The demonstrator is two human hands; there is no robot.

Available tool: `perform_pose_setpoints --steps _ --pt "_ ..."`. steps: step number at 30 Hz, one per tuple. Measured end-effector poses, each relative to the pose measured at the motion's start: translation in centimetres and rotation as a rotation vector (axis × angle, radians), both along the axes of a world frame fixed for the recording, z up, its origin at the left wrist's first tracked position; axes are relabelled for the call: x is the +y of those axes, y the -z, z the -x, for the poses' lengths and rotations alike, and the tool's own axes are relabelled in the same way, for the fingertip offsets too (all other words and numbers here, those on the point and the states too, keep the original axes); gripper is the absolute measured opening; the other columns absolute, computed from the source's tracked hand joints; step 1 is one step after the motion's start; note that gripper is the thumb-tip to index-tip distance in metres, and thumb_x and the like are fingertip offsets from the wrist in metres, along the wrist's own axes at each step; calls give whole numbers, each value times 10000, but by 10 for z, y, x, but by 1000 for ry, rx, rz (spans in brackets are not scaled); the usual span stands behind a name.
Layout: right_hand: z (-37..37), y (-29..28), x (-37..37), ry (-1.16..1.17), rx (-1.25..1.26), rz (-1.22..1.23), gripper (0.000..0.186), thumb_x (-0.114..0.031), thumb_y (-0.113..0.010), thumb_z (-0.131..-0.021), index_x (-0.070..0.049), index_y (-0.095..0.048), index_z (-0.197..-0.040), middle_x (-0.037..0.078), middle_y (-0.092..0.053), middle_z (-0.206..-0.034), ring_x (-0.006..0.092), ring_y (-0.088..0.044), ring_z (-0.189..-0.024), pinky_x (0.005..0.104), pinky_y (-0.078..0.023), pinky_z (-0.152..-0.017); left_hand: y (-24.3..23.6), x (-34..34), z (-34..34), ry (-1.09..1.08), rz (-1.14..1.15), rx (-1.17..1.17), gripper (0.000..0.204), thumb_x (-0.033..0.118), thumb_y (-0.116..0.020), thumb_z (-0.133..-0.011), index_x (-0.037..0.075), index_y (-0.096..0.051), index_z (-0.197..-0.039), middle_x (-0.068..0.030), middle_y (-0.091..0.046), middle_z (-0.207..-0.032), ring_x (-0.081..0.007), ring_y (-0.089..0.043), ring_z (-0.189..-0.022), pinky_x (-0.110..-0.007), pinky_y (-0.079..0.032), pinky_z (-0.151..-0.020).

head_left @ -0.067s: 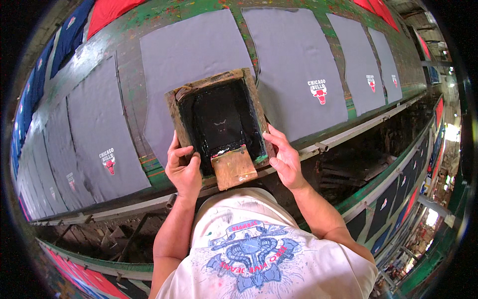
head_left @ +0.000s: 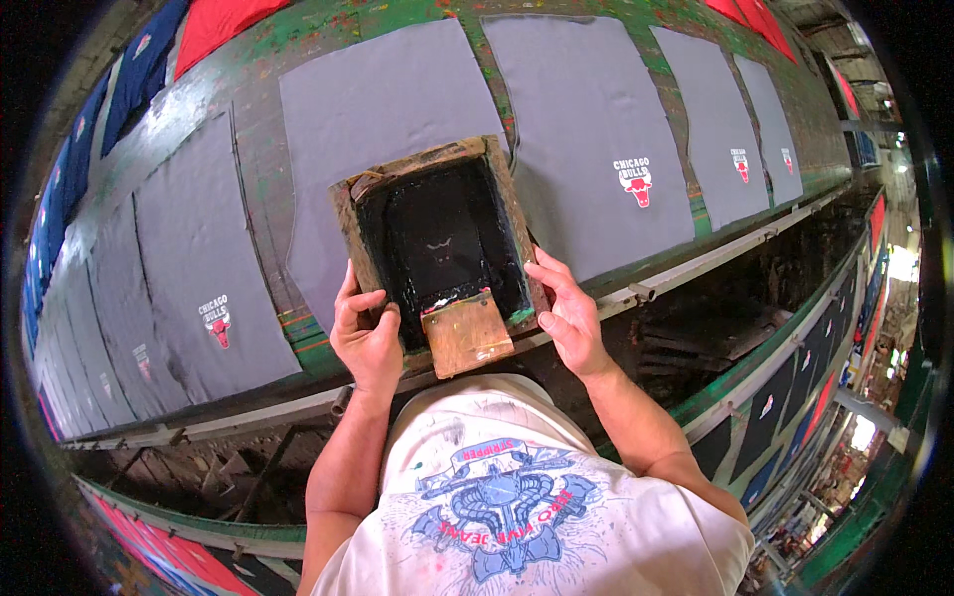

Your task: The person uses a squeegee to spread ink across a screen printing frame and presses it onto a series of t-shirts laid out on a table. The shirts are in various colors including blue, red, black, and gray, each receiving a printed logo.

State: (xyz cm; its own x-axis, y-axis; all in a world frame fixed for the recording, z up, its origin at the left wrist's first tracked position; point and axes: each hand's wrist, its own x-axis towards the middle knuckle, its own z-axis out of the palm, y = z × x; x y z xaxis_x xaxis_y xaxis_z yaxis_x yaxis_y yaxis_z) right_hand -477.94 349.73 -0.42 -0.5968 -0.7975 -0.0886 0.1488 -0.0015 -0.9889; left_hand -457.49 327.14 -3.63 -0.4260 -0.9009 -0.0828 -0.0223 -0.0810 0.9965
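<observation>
A wooden screen printing frame point(head_left: 507, 211) with dark, ink-covered mesh lies over the lower part of a grey fabric panel point(head_left: 393, 94). My left hand point(head_left: 368, 338) grips its left side near the front corner, fingers bent. On the opposite side, my right hand point(head_left: 566, 313) holds the edge with thumb and fingers. A squeegee with a wooden handle point(head_left: 467, 336) leans inside the near end of the frame, its blade end in the ink. A faint horned outline shows in the mesh. Whatever lies under the frame is hidden.
Printed grey panels, one to the right point(head_left: 586, 119) and one to the left point(head_left: 199, 258), lie along a long green table point(head_left: 268, 179) with several more. A metal rail point(head_left: 686, 278) runs along its near edge. Red cloth point(head_left: 224, 25) and navy cloth point(head_left: 144, 65) lie beyond.
</observation>
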Motion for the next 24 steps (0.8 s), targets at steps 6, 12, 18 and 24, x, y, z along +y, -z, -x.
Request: perform_pose_setpoints --steps 6,12,18,24 --pt "9 3 -3 33 -77 48 651 -225 -735 -1031 6 -591 -1622 231 -429 -1757 330 -387 -1655 496 -254 -1378 5 -5 5 -1 46 -48 198 -127 -721 -886 4 -739 -1034 -268 -531 -1735 -229 -652 -1438 -316 -550 -1089" --pt "5 -1 -4 91 -39 95 614 -197 -720 -1048 36 -593 -1602 223 -480 -1737 322 -457 -1619 497 -314 -1360 6 -6 6 -5 37 -48 182 -123 -724 -881 4 -742 -1010 -262 -550 -1723 -215 -674 -1401 -298 -568 -1041" --pt "-4 -13 2 208 250 -63 497 -62 -763 -991 -3 -696 -1479 203 -611 -1620 329 -566 -1516 472 -409 -1301 5 -5 7 -12 38 -41 178 -118 -733 -878 10 -751 -1001 -256 -570 -1706 -208 -684 -1383 -282 -570 -1022" --pt "-18 -37 -5 119 802 -134 349 3 -791 -932 -29 -776 -1279 189 -746 -1409 404 -702 -1324 497 -562 -1149 10 -6 8 -19 88 -45 175 -113 -737 -875 15 -755 -992 -257 -579 -1697 -208 -691 -1373 -293 -565 -1038"
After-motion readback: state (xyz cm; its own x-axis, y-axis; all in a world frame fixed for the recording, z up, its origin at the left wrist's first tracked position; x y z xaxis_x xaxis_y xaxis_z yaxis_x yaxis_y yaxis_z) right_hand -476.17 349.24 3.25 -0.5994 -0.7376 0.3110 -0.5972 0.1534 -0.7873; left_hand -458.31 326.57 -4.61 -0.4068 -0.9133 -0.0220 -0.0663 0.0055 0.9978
